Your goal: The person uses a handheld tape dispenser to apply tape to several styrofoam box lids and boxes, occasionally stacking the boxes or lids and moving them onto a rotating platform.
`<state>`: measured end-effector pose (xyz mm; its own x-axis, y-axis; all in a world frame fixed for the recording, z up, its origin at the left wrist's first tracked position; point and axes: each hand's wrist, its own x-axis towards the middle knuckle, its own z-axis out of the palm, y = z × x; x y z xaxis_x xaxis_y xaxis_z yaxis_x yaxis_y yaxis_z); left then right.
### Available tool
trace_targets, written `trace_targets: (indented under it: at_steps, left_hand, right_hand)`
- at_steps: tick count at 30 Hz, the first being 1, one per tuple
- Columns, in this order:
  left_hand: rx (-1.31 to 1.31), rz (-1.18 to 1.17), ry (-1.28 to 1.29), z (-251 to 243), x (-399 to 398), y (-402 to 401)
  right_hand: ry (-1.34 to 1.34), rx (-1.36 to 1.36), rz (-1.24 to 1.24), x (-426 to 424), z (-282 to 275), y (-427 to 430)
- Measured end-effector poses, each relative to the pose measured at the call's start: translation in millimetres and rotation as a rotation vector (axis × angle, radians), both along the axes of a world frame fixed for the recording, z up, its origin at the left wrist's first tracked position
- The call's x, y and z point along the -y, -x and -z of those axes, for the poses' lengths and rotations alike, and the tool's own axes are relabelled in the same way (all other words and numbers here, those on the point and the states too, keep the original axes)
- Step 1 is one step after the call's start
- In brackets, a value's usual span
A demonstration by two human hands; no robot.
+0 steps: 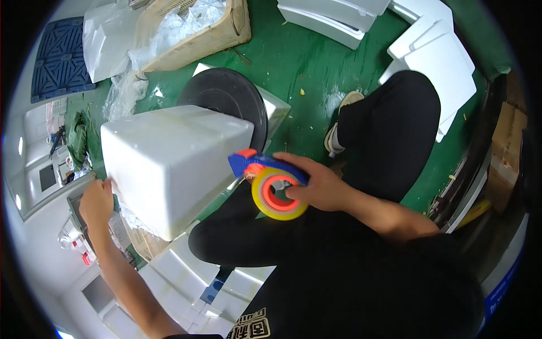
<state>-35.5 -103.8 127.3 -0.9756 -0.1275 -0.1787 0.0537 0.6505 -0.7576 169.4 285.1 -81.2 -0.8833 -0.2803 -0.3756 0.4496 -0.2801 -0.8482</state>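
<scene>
My right hand (319, 183) grips a blue and orange tape dispenser (279, 163) that carries a roll of yellow tape (259, 195). The dispenser is held just to the right of a white styrofoam box (169, 156). That box rests on a round black stool seat (230, 87), tilted in my view. At the box's far left side, my left hand (96, 201) touches its edge with curled fingers. Whether those fingers pinch a tape end is too small to tell.
A beige plastic crate (199, 46) holding clear plastic bags stands beyond the box. White styrofoam boxes (338, 17) and lids (440, 63) lie on the green floor (305, 59). More white boxes (182, 262) are stacked near my left arm. A blue plastic pallet (61, 59) and cardboard cartons (504, 148) flank the area.
</scene>
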Motion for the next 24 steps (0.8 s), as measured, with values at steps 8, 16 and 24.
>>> trace_targets:
  at_steps: [8,16,24]
  left_hand:
    - [0.245,0.769,-0.969,31.5,-137.2,-25.8]
    - [-0.220,0.361,-1.046,54.5,-161.0,87.4]
    - [-0.243,0.116,-1.280,60.9,-167.0,119.2]
  right_hand:
    - [0.016,0.003,0.190,-8.2,5.2,9.3]
    - [0.047,-0.112,0.126,27.4,21.6,-47.7]
    - [-0.202,-0.260,-0.370,42.3,9.4,81.9]
